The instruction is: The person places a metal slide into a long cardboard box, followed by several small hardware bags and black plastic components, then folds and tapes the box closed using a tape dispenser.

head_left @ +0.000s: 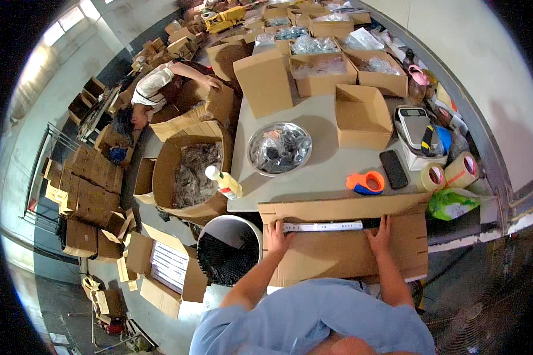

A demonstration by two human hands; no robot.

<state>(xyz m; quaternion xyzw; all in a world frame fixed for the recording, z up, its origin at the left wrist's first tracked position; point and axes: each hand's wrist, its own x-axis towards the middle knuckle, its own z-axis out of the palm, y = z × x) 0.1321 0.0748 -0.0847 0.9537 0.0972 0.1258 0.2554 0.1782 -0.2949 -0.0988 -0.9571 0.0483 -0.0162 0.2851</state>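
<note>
"Cardboard first: where does it lie?"

"The flat brown carton (331, 255) lies at the near edge of the grey table (326, 171), right in front of the wearer's blue shirt (320, 307). Along a dark slot (371, 223) in its upper half sits a slim white strip (323, 226), toward the carton's left side."

"And the hands?"

"The left hand (278, 238) is at the strip's left end, fingers partly bent over the carton; whether it pinches strip or cardboard, I can't tell. The right hand (380, 238) rests on the carton past the strip's other end, thumb standing away from the fingers. It is apart from the strip; whether it grips the cardboard, I can't tell."

"What is close around the carton?"

"Just beyond it, right of its middle, an orange-and-blue ring-shaped tool (366, 183) and a black phone (393, 169). Just left of it, a white bucket (243, 228) of black bristly pieces (228, 260); beyond its left corner, a white-capped bottle (226, 183). Off its right corner, a green bag (453, 204)."

"Farther out?"

"Beyond the carton, a metal bowl (250, 155) of bagged parts. Well left of it, an open box (194, 278) with white pieces inside. Far beyond, leftward, another person (154, 89) bends down."
</note>
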